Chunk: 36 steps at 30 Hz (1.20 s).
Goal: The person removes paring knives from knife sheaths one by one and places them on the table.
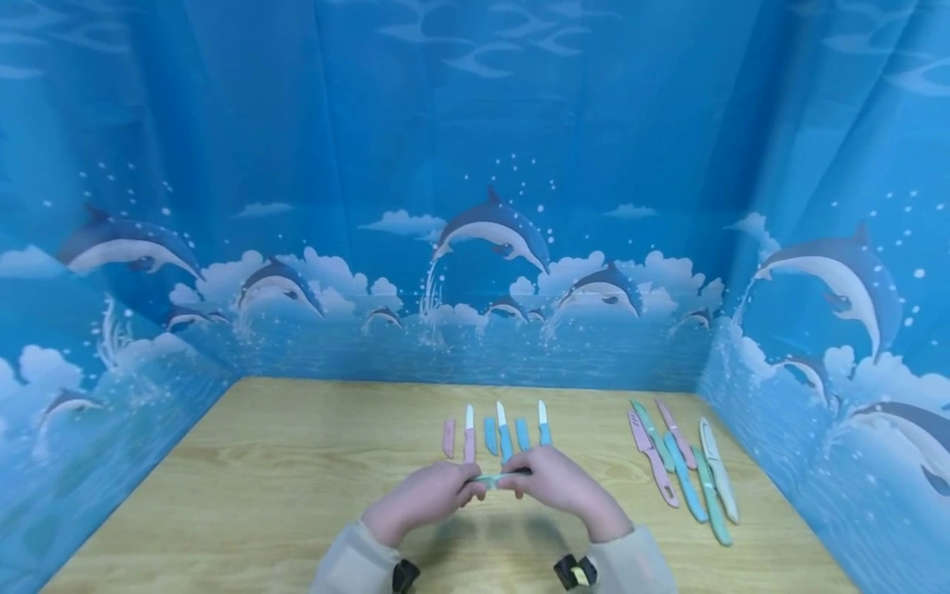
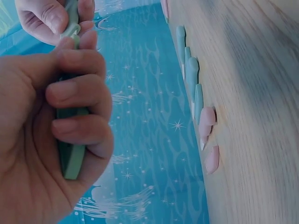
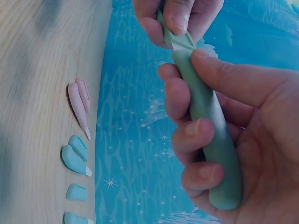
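Over the front middle of the table, my left hand (image 1: 434, 493) grips a green blade sheath (image 2: 71, 165), its fingers curled round it. My right hand (image 1: 560, 488) holds a green knife by its handle (image 3: 212, 135), thumb near the blade end. A short stretch of pale blade (image 3: 178, 46) shows between handle and sheath; the rest of the blade is hidden. Just beyond the hands lie a pink sheath (image 1: 449, 438), a pink knife (image 1: 469, 436), two blue knives (image 1: 505, 436) with bare white blades, and two blue sheaths (image 1: 491, 436).
At the table's right side lies a loose group of several pink, green, blue and pale knives, among them a pink knife (image 1: 653, 459) and a pale green one (image 1: 718, 470). A blue dolphin-print curtain (image 1: 475, 346) borders the wooden table (image 1: 297, 445) at back and sides.
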### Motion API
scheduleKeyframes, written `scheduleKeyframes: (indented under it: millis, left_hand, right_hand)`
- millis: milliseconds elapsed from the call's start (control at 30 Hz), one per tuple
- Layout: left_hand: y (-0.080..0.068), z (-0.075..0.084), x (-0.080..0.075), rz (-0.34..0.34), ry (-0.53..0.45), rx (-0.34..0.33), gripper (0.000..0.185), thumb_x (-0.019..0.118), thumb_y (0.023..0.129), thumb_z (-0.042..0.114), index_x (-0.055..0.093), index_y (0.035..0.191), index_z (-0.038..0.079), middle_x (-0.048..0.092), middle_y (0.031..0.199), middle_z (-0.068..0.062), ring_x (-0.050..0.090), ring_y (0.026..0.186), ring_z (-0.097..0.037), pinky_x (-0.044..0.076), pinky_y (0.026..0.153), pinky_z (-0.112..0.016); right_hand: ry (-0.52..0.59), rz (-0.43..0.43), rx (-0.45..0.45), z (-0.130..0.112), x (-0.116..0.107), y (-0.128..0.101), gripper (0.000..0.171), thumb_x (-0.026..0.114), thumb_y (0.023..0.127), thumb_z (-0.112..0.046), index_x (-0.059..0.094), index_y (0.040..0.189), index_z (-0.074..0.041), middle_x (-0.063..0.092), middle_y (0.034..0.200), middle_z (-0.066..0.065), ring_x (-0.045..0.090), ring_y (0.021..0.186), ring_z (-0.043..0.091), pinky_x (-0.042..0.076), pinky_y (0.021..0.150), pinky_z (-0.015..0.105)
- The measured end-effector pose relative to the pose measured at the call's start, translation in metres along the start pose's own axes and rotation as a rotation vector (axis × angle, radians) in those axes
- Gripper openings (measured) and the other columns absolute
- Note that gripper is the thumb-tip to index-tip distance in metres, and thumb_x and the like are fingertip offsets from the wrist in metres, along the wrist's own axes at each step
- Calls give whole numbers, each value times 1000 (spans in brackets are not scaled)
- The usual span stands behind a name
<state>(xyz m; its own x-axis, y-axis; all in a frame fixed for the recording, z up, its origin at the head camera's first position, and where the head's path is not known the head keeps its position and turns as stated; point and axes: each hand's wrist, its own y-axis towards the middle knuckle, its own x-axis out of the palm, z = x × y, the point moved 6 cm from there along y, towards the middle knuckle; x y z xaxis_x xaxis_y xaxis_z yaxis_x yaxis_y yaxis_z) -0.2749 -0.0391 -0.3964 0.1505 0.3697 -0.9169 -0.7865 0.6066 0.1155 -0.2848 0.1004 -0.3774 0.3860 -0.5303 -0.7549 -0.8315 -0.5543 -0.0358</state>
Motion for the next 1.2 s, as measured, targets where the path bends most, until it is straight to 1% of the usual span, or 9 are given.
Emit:
scheduleKeyframes:
  millis: [67, 200, 433, 567, 733, 933, 1067, 1200]
  left_hand:
    - [0, 0, 0, -6, -6, -3, 12, 54, 99, 22, 63, 92, 16, 59, 74, 10, 44, 57, 0, 43, 56, -19]
    - [-1, -1, 1, -24, -30, -13, 13, 54, 99, 24, 63, 94, 17, 58, 74, 11, 44, 57, -1, 43, 56, -20]
    - [-1, 1, 1, -35, -26, -12, 14, 55, 98, 26, 62, 91, 17, 57, 73, 10, 46, 59, -1, 44, 58, -21]
    - [-1, 0, 2, -47, -29, -25, 13, 54, 99, 25, 63, 94, 17, 57, 74, 11, 46, 58, -1, 44, 58, -20]
    - [-1, -1, 2, -54, -41, -31, 12, 55, 98, 24, 64, 96, 16, 59, 75, 11, 47, 60, -1, 44, 59, -21]
    - [0, -4, 3, -67, -56, -45, 12, 54, 98, 24, 64, 95, 18, 55, 72, 13, 45, 58, -1, 43, 57, -20]
    - [0, -4, 2, -67, -63, -44, 12, 54, 98, 24, 64, 95, 18, 54, 72, 13, 45, 58, -1, 43, 57, -20]
    - [-1, -3, 1, -63, -74, -37, 11, 55, 98, 23, 63, 94, 17, 55, 72, 12, 45, 59, -2, 42, 57, -21]
  right_hand:
    - [4, -3, -6, 0, 0, 0, 20, 63, 94, -29, 73, 96, -12, 66, 75, -1, 59, 68, 17, 46, 61, 30]
    - [21, -17, -2, 1, 1, 1, 21, 63, 94, -28, 74, 95, -11, 66, 73, 4, 57, 66, 20, 43, 58, 29]
    - [21, -21, 18, 3, 2, 1, 18, 64, 93, -29, 74, 95, -14, 66, 74, 5, 59, 68, 22, 44, 59, 30]
    - [26, -20, 24, 4, 1, 1, 18, 64, 93, -29, 74, 95, -14, 66, 73, 4, 59, 69, 22, 44, 59, 30]
    - [19, -22, 27, 5, 1, 1, 19, 64, 93, -30, 74, 97, -14, 64, 71, 0, 58, 68, 21, 44, 60, 30]
    - [27, -20, 36, 6, 1, 1, 18, 64, 93, -30, 74, 96, -15, 65, 72, 2, 57, 67, 18, 44, 60, 31]
    - [25, -18, 35, 6, 0, 1, 18, 64, 93, -30, 74, 95, -15, 65, 71, 2, 58, 67, 20, 44, 60, 31]
    - [14, -15, 33, 6, 0, 1, 18, 64, 93, -30, 74, 95, -14, 64, 69, -1, 56, 64, 17, 43, 59, 30]
